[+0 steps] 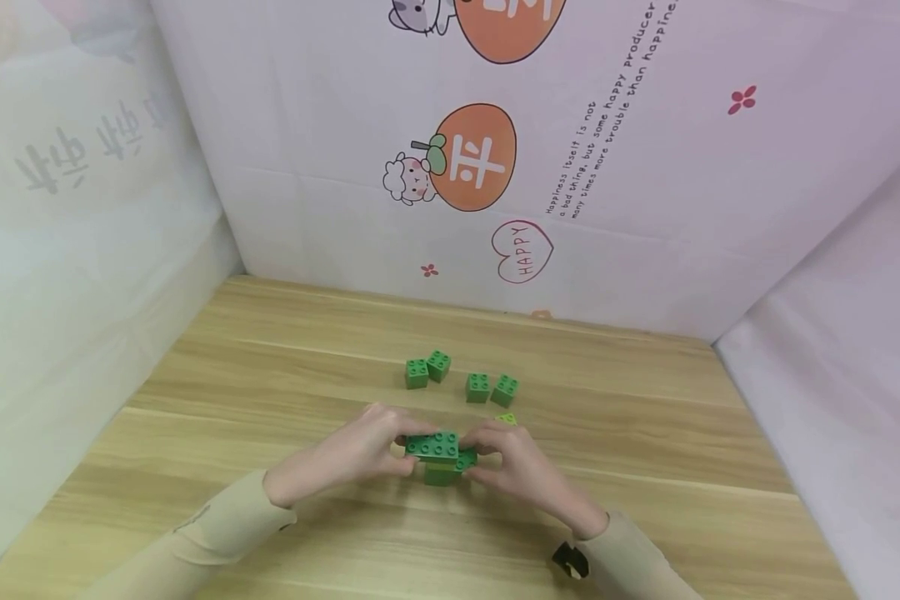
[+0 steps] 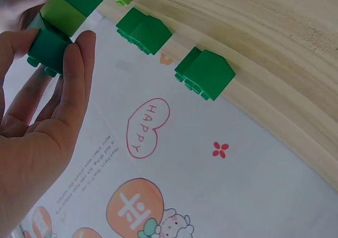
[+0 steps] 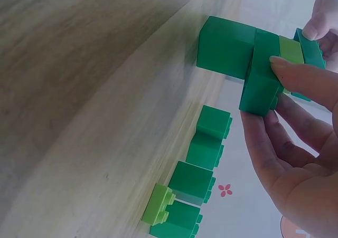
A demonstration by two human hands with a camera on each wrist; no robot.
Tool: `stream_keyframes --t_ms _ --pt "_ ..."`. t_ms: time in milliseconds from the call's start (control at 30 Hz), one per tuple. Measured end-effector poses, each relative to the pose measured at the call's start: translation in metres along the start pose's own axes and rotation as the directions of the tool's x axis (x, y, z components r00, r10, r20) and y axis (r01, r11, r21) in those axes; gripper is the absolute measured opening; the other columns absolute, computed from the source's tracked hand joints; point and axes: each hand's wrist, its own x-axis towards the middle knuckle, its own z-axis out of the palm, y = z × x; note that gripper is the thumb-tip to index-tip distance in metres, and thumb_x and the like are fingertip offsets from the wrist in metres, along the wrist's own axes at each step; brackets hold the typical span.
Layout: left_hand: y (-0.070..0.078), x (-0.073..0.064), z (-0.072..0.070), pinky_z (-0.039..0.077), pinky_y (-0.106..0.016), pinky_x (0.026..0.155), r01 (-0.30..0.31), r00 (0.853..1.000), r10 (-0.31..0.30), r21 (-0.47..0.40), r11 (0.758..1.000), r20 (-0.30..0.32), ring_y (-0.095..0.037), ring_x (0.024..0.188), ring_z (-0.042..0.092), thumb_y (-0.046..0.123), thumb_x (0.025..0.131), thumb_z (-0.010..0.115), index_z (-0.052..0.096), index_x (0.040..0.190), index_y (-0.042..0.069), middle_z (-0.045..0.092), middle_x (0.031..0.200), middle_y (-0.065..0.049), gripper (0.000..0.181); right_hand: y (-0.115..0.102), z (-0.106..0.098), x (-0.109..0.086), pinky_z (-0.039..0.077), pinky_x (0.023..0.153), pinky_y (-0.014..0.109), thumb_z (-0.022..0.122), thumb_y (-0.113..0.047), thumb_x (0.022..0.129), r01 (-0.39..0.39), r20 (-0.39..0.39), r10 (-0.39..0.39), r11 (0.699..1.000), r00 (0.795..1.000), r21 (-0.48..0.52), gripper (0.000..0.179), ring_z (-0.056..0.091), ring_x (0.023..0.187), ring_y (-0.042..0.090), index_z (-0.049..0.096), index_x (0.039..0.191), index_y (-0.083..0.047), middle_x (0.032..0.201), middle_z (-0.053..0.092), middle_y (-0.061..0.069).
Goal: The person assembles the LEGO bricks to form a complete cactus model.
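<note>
Between both hands stands a stack of toy building bricks. At its top, a long dark green brick [image 1: 432,447] is pinched between thumb and fingers of the left hand [image 1: 371,442]. Under that brick sits a lime green brick [image 3: 290,49]. Lower down, another dark green brick [image 3: 262,74] juts out to the right, and the right hand [image 1: 523,468] grips its end between thumb and fingertips. A tall dark green block [image 3: 227,48] forms the base; whether it touches the table is unclear. In the left wrist view, the left fingers partly cover the top brick [image 2: 47,50].
Beyond the hands, small green bricks lie in two pairs, a left pair [image 1: 417,374] and a right pair [image 1: 477,388]. A lime brick [image 1: 506,418] shows just behind the right hand. Printed white cloth [image 1: 330,167] walls the wooden table [image 1: 307,333] at back and sides.
</note>
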Motion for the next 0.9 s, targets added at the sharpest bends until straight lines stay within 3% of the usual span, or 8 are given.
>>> stream_keyframes --t_ms 200,600,900 --pt "0.0022 0.0 -0.0002 0.057 -0.013 0.073 -0.011 1.0 0.011 0.027 1.0 -0.007 -0.008 0.089 0.07 0.002 0.079 0.073 0.069 0.122 0.005 0.075 0.113 -0.009 0.043 -0.0023 -0.0008 0.0 0.062 0.083 0.027 0.08 -0.005 0.078 -0.043 0.013 0.043 0.999 0.999 -0.007 0.03 0.07 0.097 0.02 0.072 0.106 -0.004 0.108 0.074 0.008" --pt "0.0038 -0.0006 0.0012 0.058 -0.018 0.063 0.002 1.0 -0.001 0.044 0.999 -0.012 -0.006 0.079 0.061 0.0 0.079 0.072 0.069 0.122 0.003 0.074 0.114 -0.014 0.044 -0.0037 -0.0012 -0.001 0.062 0.083 0.03 0.08 -0.005 0.078 -0.065 0.014 0.065 0.998 0.998 -0.004 0.03 0.07 0.096 0.019 0.072 0.107 -0.004 0.108 0.074 0.008" --pt "-0.0016 -0.0026 0.0023 0.055 -0.012 0.081 -0.002 1.0 0.002 0.036 0.999 -0.001 -0.013 0.099 0.07 0.005 0.085 0.072 0.065 0.126 0.007 0.073 0.118 -0.006 0.042 -0.0031 -0.001 -0.0018 0.062 0.082 0.03 0.079 -0.006 0.079 -0.059 0.02 0.059 0.998 0.998 0.002 0.031 0.07 0.095 0.021 0.071 0.108 -0.003 0.108 0.073 0.009"
